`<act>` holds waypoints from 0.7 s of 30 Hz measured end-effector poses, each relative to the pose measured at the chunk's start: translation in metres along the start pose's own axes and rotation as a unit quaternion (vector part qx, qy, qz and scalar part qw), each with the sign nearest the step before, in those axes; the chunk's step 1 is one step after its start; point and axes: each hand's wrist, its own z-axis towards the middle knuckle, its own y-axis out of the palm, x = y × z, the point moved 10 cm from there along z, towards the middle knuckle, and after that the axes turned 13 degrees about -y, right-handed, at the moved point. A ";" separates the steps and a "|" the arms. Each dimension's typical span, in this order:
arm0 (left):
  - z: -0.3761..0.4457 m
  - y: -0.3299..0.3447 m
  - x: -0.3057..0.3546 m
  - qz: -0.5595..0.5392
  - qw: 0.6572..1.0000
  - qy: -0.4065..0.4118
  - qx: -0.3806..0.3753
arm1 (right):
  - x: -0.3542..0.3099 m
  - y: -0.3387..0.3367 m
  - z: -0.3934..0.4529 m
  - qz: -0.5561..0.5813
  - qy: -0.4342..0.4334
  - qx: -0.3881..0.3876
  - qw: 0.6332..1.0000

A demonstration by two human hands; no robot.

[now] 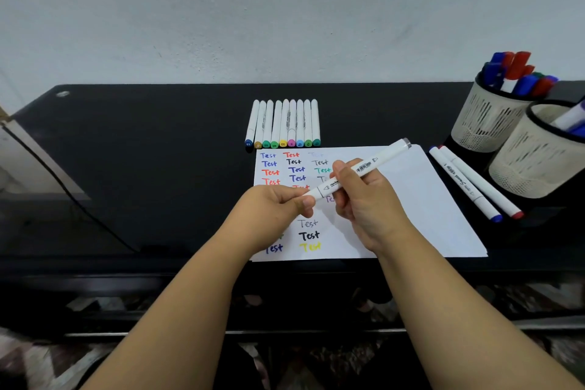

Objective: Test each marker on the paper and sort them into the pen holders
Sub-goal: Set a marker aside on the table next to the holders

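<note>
Two bare forearms and hands, seen from above

The left hand [278, 203] and right hand [364, 199] are uncovered, as are both forearms, which enter from the lower edge of the frame; no sleeve edge shows anywhere along them. The fingers [340, 168] are bare, with short, unpainted nails.

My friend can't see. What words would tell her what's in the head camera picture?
Two hands hold a white marker over a paper covered in colourful "Test" words: the left hand pinches its near end, the right hand grips its barrel. On the black table lie a row of markers, with two pen holders at the right.
</note>
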 end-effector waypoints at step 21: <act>0.006 -0.016 -0.015 -0.017 0.999 -0.030 0.015 | -0.004 -0.037 0.010 -0.003 -0.014 0.073 0.997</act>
